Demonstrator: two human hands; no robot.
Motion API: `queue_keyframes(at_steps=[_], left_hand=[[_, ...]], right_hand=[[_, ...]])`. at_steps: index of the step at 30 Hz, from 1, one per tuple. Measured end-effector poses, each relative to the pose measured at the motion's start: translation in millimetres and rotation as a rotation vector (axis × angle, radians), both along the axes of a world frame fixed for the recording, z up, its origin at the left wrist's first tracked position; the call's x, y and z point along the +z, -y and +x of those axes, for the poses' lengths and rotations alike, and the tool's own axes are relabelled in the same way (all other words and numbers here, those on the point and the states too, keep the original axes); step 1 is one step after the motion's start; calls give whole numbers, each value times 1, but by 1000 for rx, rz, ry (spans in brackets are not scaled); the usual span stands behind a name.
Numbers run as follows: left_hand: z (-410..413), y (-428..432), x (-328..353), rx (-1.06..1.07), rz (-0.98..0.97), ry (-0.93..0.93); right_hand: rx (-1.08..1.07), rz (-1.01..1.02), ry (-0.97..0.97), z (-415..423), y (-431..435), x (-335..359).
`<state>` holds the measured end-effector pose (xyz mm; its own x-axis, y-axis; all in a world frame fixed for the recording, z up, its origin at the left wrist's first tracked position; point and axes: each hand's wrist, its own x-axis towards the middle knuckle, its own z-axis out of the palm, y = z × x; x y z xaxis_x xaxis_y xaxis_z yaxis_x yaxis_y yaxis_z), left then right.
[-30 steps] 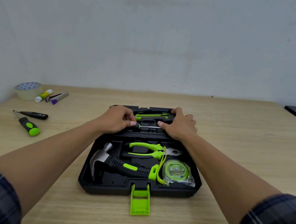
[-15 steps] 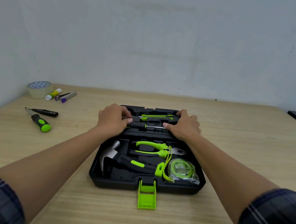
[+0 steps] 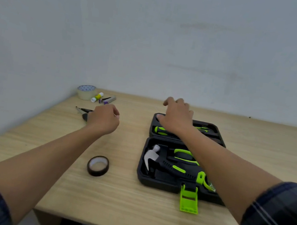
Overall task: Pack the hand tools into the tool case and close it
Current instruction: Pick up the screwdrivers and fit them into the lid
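The black tool case (image 3: pixel 141 170) lies open on the wooden table, its green latch (image 3: pixel 188 202) hanging off the near rim. In the near half lie a hammer (image 3: pixel 154 156) and green-handled pliers (image 3: pixel 185 154). A green-and-black screwdriver (image 3: pixel 160 130) sits in the far half. My right hand (image 3: pixel 176 116) rests there with fingers spread, thumb on the left rim. Left of the case, my left hand (image 3: pixel 103 118) hovers with curled fingers over a loose screwdriver (image 3: pixel 84 117) and covers most of it. A black tester pen (image 3: pixel 84 110) lies just behind it.
A black tape roll (image 3: pixel 97 165) lies between my left forearm and the case. At the back left corner are a clear tape roll (image 3: pixel 85 91), a glue stick (image 3: pixel 96 97) and a small purple-tipped item (image 3: pixel 107 99). Walls stand behind and to the left.
My left hand has left the case and swung left to the loose screwdriver. My right hand has shifted to the far left part of the case. My view has turned left.
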<state>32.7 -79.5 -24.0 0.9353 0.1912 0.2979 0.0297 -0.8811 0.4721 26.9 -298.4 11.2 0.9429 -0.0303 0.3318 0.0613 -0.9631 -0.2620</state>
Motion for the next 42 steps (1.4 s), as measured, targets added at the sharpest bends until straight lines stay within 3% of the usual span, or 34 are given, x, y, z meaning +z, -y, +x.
queue_keyframes(at_steps=[5,10,18,25,29,35,42], left_hand=[[-12,-66,2,187,1,-4],[-36,-122,-7,281,-25,-14],[-48,-161,-19,319,-71,-55],[-43,-155,-16,282,-76,-49],[-40,-142,0,245,-38,1],[-33,-97,36,154,-8,110],[-24,2,90,-90,-11,243]], right_hand=[[240,60,-61,12,-91,-4],[330,80,-207,16,-169,-25],[231,29,-220,15,-212,-54],[172,213,-242,23,-199,-56],[147,382,-162,22,-174,-45],[136,809,122,8,-102,7],[53,1003,413,-12,9,65]])
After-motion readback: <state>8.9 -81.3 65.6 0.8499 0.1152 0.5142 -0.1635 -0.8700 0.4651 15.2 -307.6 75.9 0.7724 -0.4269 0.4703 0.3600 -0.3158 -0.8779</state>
